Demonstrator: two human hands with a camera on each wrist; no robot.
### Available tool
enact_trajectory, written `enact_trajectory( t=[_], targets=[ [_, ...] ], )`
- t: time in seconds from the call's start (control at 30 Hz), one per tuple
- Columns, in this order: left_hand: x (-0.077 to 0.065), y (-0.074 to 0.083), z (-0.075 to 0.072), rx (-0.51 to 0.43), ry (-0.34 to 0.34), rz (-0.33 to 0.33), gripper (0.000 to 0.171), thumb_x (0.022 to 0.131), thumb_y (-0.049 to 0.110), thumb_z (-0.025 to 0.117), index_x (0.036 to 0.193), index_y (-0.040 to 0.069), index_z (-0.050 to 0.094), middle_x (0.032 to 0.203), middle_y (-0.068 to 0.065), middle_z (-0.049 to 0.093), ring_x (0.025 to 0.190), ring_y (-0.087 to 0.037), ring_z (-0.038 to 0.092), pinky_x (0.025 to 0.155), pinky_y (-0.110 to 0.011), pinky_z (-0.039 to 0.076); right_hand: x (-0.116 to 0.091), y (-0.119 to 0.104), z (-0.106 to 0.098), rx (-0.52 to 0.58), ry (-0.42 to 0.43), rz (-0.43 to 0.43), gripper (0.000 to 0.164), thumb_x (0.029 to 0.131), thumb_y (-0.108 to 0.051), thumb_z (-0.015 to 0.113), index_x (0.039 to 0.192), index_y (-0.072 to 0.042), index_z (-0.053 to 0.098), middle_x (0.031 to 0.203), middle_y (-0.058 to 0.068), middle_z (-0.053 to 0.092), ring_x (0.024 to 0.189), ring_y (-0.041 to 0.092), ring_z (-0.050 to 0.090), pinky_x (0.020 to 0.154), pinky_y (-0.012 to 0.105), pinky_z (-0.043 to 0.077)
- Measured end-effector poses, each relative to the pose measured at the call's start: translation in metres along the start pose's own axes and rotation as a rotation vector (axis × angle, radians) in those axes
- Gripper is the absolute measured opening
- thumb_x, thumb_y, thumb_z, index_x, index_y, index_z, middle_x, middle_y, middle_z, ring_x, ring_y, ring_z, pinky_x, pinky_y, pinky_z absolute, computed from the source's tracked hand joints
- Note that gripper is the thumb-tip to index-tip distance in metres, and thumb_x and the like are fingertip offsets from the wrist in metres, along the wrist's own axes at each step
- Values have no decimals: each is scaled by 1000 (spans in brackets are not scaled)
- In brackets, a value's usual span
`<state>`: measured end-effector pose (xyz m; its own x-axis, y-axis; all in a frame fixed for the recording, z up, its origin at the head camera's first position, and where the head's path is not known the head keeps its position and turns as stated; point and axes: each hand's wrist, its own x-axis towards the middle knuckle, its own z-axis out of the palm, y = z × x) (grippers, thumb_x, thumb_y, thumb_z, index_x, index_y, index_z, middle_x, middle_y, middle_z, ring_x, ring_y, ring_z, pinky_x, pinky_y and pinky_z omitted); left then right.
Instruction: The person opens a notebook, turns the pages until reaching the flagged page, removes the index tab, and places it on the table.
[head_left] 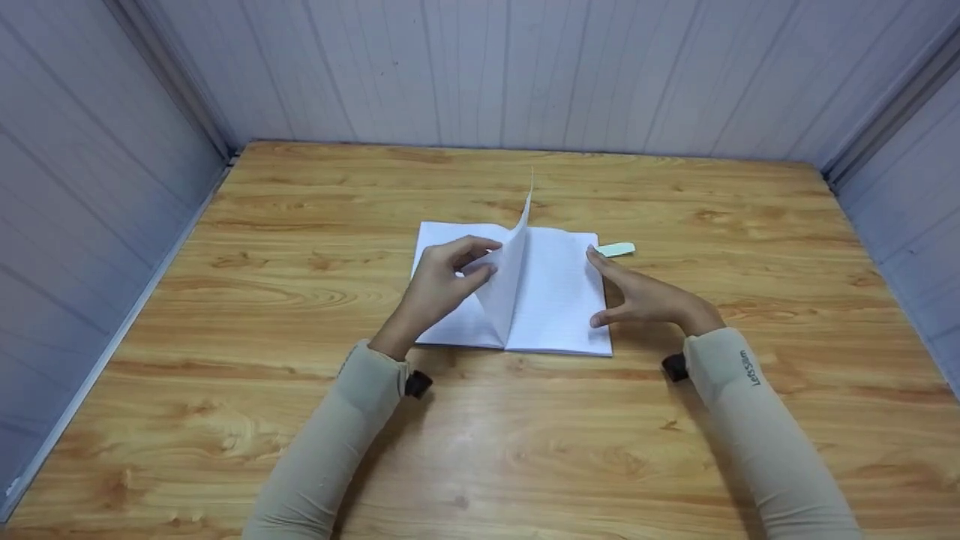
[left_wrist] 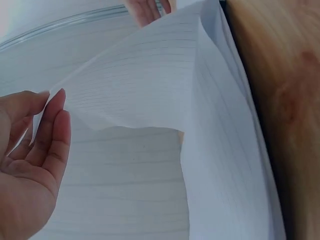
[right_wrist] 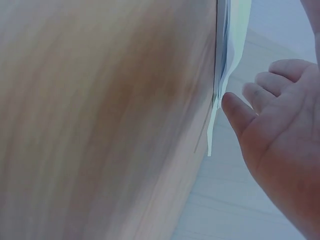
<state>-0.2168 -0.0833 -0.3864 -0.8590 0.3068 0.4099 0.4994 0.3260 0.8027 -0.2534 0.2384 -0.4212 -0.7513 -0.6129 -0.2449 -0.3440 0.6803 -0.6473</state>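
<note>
In the head view, three panelled walls (head_left: 480, 75) enclose one wooden table (head_left: 487, 457). One notebook (head_left: 559, 296) lies open near its middle, with a single raised page (head_left: 514, 274) standing between the two flat sides. One pale green slip (head_left: 618, 250) juts beyond the notebook's right edge. The left hand (head_left: 439, 281) covers part of the left side; the right hand (head_left: 651, 298) is at the right edge, thumb and index finger spread. Two beige sleeves (head_left: 322, 450) each have one small black piece (head_left: 418, 385) at the wrist.

In the left wrist view, the left thumb and fingers pinch the raised page's edge; the lifted sheet blocks part of the wall behind, and the other hand's fingers show at the top.

In the right wrist view, the right hand's fingers are extended, gripping nothing, beside the notebook's corner and slip; whether they touch cannot be told.
</note>
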Motion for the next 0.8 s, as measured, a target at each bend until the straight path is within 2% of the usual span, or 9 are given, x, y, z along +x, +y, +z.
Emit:
enact_trajectory(
  t=[0.23,0.37,0.43,0.5,0.6,0.7,0.8],
  targets=[
    [-4,-7,-3,27,26,-24,28,86,0,68,114,2,67,105,-14,71,92,-19,68,82,-29,56,2,2,3,5,-16,-6,114,79,-44,75,154,-8,-2,162,9,-8,150,28,-6,120,51,6],
    [-6,-12,-8,92,10,-8,35,86,0,68,120,2,64,114,-14,68,86,-20,66,80,-32,56,1,1,4,13,-26,-3,112,79,-43,75,154,-7,-1,162,9,-7,150,28,-6,121,50,6],
    [-6,-15,-10,138,-16,22,42,85,-2,67,126,3,61,123,-14,63,95,-21,65,82,-33,55,1,1,4,17,-30,-1,112,79,-42,75,154,-7,-1,162,9,-7,150,27,-5,121,49,6],
    [-7,-18,-13,189,-52,58,49,85,-5,67,132,3,56,137,-14,55,113,-24,59,91,-35,53,0,0,4,12,-37,-5,111,80,-42,74,154,-6,0,162,9,-6,150,27,-5,121,48,6],
    [-9,-21,-18,273,-113,89,57,84,-7,66,138,7,51,153,-11,37,139,-27,39,104,-37,46,0,-1,4,-1,-39,-11,110,80,-43,74,154,-6,1,162,10,-6,150,29,-4,121,50,6],
    [-11,-24,-23,332,-173,81,58,86,-5,65,140,9,50,159,-8,25,145,-28,28,111,-39,37,1,-3,4,-8,-42,-9,109,80,-43,74,154,-7,2,163,8,-5,150,28,-4,121,50,6],
    [-13,-26,-27,381,-230,47,55,88,1,65,140,10,50,160,-9,22,147,-32,22,116,-44,30,2,-4,5,-10,-48,-10,109,79,-42,74,155,-8,4,163,6,-3,150,26,-3,121,48,7]
  ],
)
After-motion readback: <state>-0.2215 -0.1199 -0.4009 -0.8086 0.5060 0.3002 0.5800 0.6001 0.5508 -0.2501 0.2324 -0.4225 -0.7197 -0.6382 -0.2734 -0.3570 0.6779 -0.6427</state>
